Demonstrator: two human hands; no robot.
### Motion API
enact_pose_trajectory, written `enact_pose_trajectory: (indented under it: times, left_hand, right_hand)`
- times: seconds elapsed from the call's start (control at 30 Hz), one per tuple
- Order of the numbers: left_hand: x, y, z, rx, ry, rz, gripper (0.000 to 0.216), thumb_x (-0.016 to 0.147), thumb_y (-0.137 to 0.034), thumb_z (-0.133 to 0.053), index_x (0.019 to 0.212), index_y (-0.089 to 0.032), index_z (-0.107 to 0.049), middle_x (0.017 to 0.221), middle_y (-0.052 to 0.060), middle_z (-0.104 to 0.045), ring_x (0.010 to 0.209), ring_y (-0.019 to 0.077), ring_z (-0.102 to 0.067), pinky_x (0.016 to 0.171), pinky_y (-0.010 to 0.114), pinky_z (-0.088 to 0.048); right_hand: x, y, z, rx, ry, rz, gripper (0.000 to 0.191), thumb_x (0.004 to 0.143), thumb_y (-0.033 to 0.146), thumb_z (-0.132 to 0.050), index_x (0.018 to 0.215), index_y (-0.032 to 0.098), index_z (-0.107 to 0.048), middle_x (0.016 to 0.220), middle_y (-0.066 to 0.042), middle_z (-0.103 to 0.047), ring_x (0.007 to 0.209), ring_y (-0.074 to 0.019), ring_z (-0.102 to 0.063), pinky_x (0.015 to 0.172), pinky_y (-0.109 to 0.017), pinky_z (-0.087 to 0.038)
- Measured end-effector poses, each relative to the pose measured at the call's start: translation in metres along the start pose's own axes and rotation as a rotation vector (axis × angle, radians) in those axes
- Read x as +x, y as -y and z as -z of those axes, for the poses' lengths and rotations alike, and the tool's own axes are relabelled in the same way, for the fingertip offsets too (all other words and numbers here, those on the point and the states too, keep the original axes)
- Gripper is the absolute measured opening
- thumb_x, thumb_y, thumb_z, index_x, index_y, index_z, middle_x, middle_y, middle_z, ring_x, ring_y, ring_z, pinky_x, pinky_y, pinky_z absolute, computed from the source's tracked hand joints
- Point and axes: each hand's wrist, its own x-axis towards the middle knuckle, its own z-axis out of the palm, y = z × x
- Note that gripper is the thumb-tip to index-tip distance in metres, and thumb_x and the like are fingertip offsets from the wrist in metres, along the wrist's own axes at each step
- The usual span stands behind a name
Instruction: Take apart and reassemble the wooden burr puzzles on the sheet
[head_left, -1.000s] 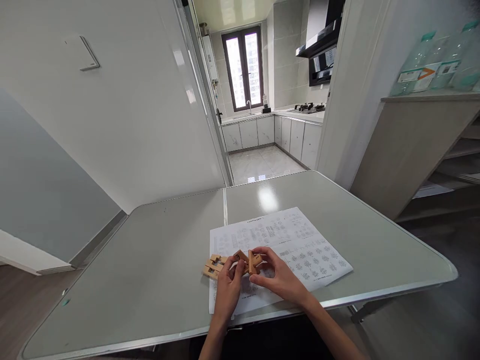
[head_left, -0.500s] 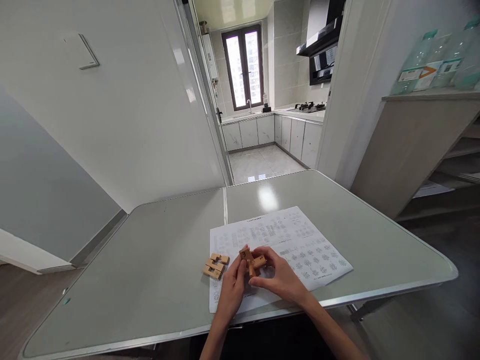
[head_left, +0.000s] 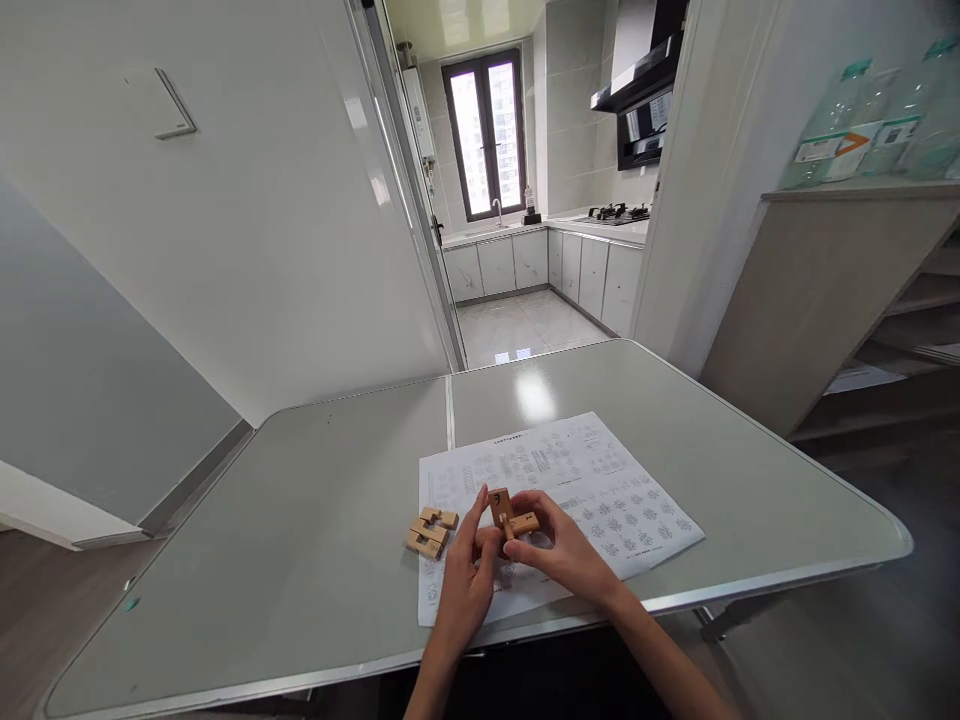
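Both my hands meet over a printed instruction sheet (head_left: 600, 480) on the grey table (head_left: 300, 540). Between them I hold a small assembly of wooden puzzle pieces (head_left: 508, 513), tilted upright. My left hand (head_left: 466, 580) pinches it from the left and below. My right hand (head_left: 564, 553) grips it from the right, fingers curled round the pieces. A separate notched wooden piece (head_left: 430, 531) lies flat on the table just left of my left hand, at the sheet's left edge.
The table's near edge runs just below my wrists, and a seam splits its top. A white wall stands left, a kitchen doorway lies straight ahead, and a shelf unit with plastic bottles (head_left: 862, 130) is at the right.
The wooden assembly has been lifted clear of the loose piece on the table and turned more upright between my hands. The loose piece stays where it lay.
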Motion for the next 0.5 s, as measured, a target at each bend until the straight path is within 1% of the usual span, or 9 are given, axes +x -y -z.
enact_pose_trajectory:
  times: [0.07, 0.13, 0.23, 0.27, 0.33, 0.43, 0.5]
  left_hand:
    - [0.0, -0.002, -0.001, -0.041, 0.025, -0.015, 0.061, 0.102, -0.047, -0.054, 0.158, -0.03, -0.039, 0.157, 0.01, -0.051, 0.12, 0.0275, -0.067, 0.096, 0.039, -0.057]
    - [0.0, -0.005, -0.002, -0.066, 0.054, -0.021, 0.061, 0.098, -0.044, -0.062, 0.155, -0.032, -0.043, 0.156, 0.009, -0.052, 0.122, 0.0293, -0.066, 0.089, 0.036, -0.06]
    - [-0.002, -0.008, -0.004, -0.065, 0.073, -0.026, 0.07, 0.092, -0.034, -0.07, 0.156, -0.033, -0.04, 0.149, 0.011, -0.059, 0.122, 0.0305, -0.066, 0.084, 0.035, -0.06]
    - [-0.002, -0.009, -0.004, -0.066, 0.068, -0.029, 0.075, 0.09, -0.031, -0.072, 0.157, -0.034, -0.038, 0.149, 0.011, -0.058, 0.123, 0.0309, -0.066, 0.083, 0.035, -0.061]
    - [-0.003, -0.01, -0.004, -0.076, 0.049, -0.03, 0.082, 0.086, -0.028, -0.076, 0.157, -0.035, -0.036, 0.154, 0.012, -0.052, 0.123, 0.0316, -0.065, 0.078, 0.034, -0.061]
    - [-0.004, -0.013, -0.004, -0.081, 0.046, -0.033, 0.094, 0.079, -0.028, -0.082, 0.158, -0.038, -0.033, 0.163, 0.012, -0.04, 0.111, 0.0281, -0.068, 0.065, 0.028, -0.06]
    - [-0.005, -0.015, -0.003, -0.079, 0.061, -0.022, 0.103, 0.074, -0.03, -0.086, 0.159, -0.039, -0.029, 0.162, 0.012, -0.04, 0.1, 0.0239, -0.069, 0.059, 0.026, -0.058]
  right_hand:
    - [0.001, -0.001, 0.001, 0.066, 0.016, -0.024, 0.055, 0.079, 0.049, -0.084, 0.12, 0.025, -0.058, 0.12, -0.008, -0.069, 0.111, -0.0278, -0.068, 0.1, -0.046, -0.053]
    - [0.001, 0.001, 0.002, 0.122, 0.028, -0.041, 0.054, 0.081, 0.053, -0.082, 0.12, 0.024, -0.059, 0.119, -0.008, -0.07, 0.11, -0.0279, -0.068, 0.098, -0.046, -0.054]
    - [0.0, 0.008, 0.002, 0.159, 0.023, -0.067, 0.054, 0.081, 0.058, -0.079, 0.118, 0.024, -0.06, 0.115, -0.008, -0.07, 0.108, -0.0282, -0.068, 0.098, -0.045, -0.054]
    - [0.0, 0.01, 0.002, 0.16, 0.017, -0.078, 0.055, 0.08, 0.06, -0.079, 0.118, 0.024, -0.061, 0.114, -0.008, -0.07, 0.108, -0.0283, -0.068, 0.097, -0.045, -0.054]
    - [0.0, 0.014, 0.002, 0.161, 0.009, -0.1, 0.058, 0.077, 0.062, -0.08, 0.116, 0.024, -0.061, 0.111, -0.007, -0.071, 0.107, -0.0288, -0.068, 0.097, -0.046, -0.053]
    - [-0.001, 0.016, 0.003, 0.168, 0.022, -0.129, 0.058, 0.075, 0.064, -0.08, 0.114, 0.024, -0.063, 0.105, -0.006, -0.071, 0.104, -0.0294, -0.067, 0.099, -0.047, -0.051]
    - [-0.002, 0.016, 0.005, 0.178, 0.048, -0.147, 0.056, 0.077, 0.064, -0.08, 0.113, 0.024, -0.064, 0.103, -0.006, -0.071, 0.105, -0.0293, -0.067, 0.1, -0.047, -0.049]
